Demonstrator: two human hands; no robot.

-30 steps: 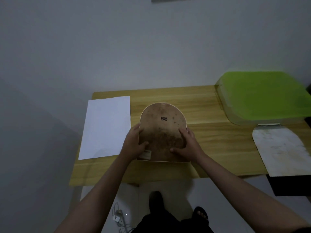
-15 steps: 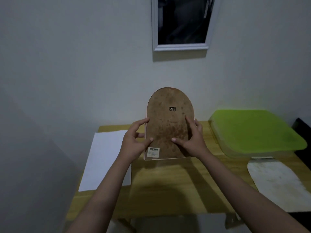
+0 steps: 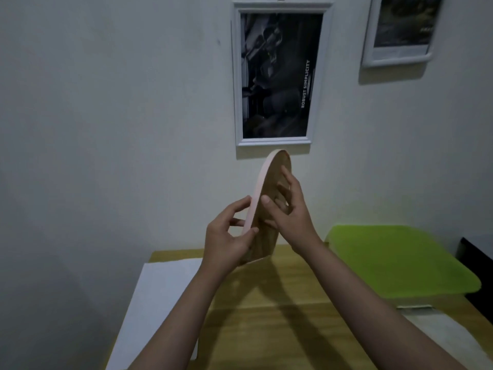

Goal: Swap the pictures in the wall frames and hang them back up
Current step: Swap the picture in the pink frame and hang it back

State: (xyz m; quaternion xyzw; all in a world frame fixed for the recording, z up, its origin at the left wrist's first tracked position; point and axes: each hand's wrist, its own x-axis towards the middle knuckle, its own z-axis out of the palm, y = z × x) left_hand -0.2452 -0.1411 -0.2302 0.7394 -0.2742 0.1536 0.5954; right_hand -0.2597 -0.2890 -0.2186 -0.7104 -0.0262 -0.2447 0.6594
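Note:
I hold an arch-shaped frame (image 3: pixel 269 182) with a pink rim and brown backing upright above the table, turned nearly edge-on to me. My left hand (image 3: pixel 226 236) pinches its lower left rim. My right hand (image 3: pixel 289 209) lies with spread fingers on the brown backing. A white rectangular frame (image 3: pixel 280 76) with a dark picture hangs on the wall just above. A second white frame (image 3: pixel 400 30) hangs at the upper right, cut off by the edge.
A wooden table (image 3: pixel 266 329) stands against the wall. A white sheet (image 3: pixel 157 303) lies on its left side. A green-lidded box (image 3: pixel 400 263) sits on the right, with a pale arch-shaped sheet (image 3: pixel 440 337) in front of it.
Both hands lifted the arch frame off the table and raised it toward the wall. It has now turned from back-facing to nearly edge-on. The view tilted upward.

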